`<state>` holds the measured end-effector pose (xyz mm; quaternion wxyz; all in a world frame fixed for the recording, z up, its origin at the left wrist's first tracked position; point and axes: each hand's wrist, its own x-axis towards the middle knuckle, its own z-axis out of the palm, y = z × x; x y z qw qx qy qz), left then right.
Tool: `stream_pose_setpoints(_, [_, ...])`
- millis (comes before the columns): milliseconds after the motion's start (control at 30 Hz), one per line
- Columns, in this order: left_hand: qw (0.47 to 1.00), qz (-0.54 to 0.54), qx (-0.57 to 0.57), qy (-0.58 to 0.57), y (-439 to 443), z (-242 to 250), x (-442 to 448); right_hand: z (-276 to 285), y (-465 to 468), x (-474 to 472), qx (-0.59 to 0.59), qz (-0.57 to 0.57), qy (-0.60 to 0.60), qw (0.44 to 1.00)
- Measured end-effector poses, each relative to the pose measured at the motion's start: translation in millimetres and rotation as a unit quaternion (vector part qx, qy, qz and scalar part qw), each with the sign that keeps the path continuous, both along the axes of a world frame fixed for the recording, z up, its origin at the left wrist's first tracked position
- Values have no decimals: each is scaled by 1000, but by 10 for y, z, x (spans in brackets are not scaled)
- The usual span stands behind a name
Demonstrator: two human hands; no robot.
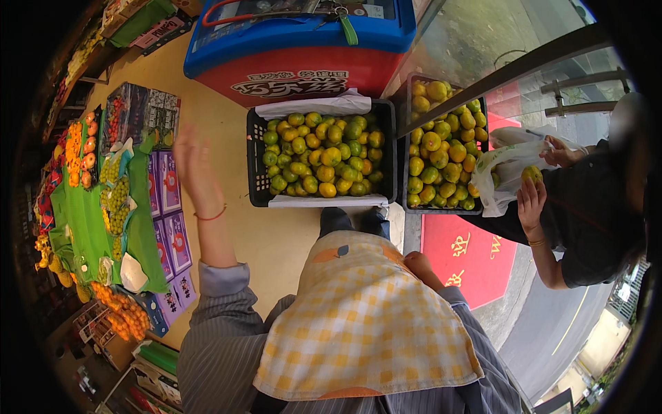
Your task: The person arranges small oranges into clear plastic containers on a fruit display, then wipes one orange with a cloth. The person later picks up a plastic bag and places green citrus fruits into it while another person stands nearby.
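My left hand is raised over the floor to the left, blurred, fingers extended and nothing in it. A red cord circles that wrist. My right hand hangs low beside the yellow checked apron; its fingers are partly hidden, and I cannot tell whether it is closed. Before my feet sits a black plastic crate full of green-and-orange mandarins, with white paper over two of its sides. Another dark crate of mandarins adjoins it on the right, partly behind a glass door's dark frame.
At right, a person holds a mandarin and a plastic bag. A blue-and-red chest freezer with keys on top stands ahead. Left is a fruit display with green cloth, grapes and purple boxes. A red mat lies outside.
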<state>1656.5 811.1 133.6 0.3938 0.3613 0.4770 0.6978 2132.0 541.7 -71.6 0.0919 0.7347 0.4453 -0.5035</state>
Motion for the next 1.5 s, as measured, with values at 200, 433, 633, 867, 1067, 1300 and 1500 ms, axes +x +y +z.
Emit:
stream_pose_setpoints(200, [828, -250, -267, 424, -458, -2275, 1142, 1, -394, -13, -25, -104, -48, 993])
stream_pose_setpoints(433, [635, -247, -282, 675, 192, -2752, 1596, 187, -544, -374, -69, -104, -79, 989])
stream_pose_setpoints(633, [526, -438, -467, 559, 613, -2993, 1454, 160, -567, -617, -86, -134, -96, 983])
stream_pose_setpoints(867, [648, -444, -301, 540, 347, -3213, 1263, -245, -539, -771, -74, -249, 3, 966])
stream_pose_setpoints(1067, [755, -343, -311, 464, 199, -3141, 1128, -96, 314, -1128, -96, -423, 217, 875])
stream_pose_setpoints(1300, [818, -499, -105, 266, -459, -1503, 1439, 385, 1439, -1449, -196, -533, 674, 472])
stream_pose_setpoints(1500, [754, -571, -5, 325, -570, -1154, 1664, 214, 1208, -1283, -186, -574, 625, 494])
